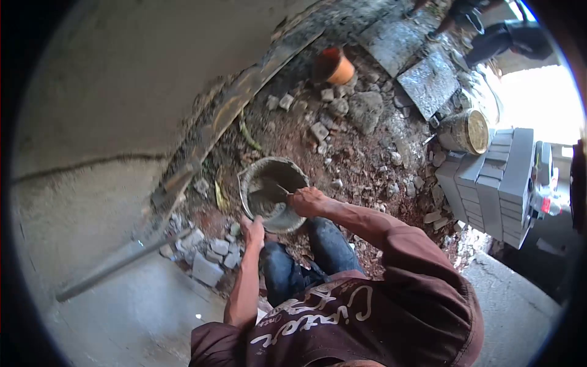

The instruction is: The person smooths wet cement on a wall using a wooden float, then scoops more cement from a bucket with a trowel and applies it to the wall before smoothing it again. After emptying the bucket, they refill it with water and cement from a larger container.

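Head view: the right hand (307, 202) has its grip closed on what looks like a trowel (282, 189), mostly hidden by the fingers, inside a mortar bucket (292, 175). The left hand (252, 231) grips that bucket's near rim. Grey mix coats the inside, and the bucket sits just in front of the person's knees (330, 244). Farther out, stones (319, 131) litter the earth near an orange bucket (340, 68); rightward, a pale bucket (454, 133) is beside stacked grey blocks (489, 186).

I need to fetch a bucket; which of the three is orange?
The one by the loose stones, ahead of the hands. Only that bucket is orange; the grey bucket is at the left hand, the pale bucket beside the stacked blocks.
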`<action>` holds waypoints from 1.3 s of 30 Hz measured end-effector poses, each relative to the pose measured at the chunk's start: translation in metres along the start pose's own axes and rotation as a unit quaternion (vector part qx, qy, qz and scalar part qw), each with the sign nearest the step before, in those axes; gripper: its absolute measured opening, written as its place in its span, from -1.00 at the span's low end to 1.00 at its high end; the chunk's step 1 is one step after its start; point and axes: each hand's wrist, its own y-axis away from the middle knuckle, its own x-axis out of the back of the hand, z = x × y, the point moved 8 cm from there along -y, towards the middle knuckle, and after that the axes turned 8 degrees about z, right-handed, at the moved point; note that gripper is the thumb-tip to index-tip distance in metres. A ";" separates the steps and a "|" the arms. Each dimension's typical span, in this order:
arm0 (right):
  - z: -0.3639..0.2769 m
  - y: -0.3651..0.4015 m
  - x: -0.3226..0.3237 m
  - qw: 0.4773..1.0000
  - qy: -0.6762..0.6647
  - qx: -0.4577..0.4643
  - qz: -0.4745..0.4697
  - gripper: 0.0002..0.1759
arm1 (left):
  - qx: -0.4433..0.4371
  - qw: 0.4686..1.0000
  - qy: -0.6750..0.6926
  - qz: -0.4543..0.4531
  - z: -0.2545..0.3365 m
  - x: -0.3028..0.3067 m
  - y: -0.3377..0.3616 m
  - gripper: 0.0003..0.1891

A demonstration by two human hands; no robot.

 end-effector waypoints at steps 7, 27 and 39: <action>0.141 0.084 0.052 0.976 -0.095 -0.122 -0.153 -0.74 | -0.052 0.994 0.018 -0.093 0.092 -0.119 0.059 -0.51; 0.382 0.197 0.185 0.731 -0.273 -0.520 0.349 -0.63 | -0.023 0.956 0.170 -0.237 0.259 -0.295 0.023 -0.43; 0.514 0.584 0.137 0.296 -0.422 -0.728 0.452 -0.70 | -0.050 0.971 0.055 -0.226 0.343 -0.418 0.064 -0.40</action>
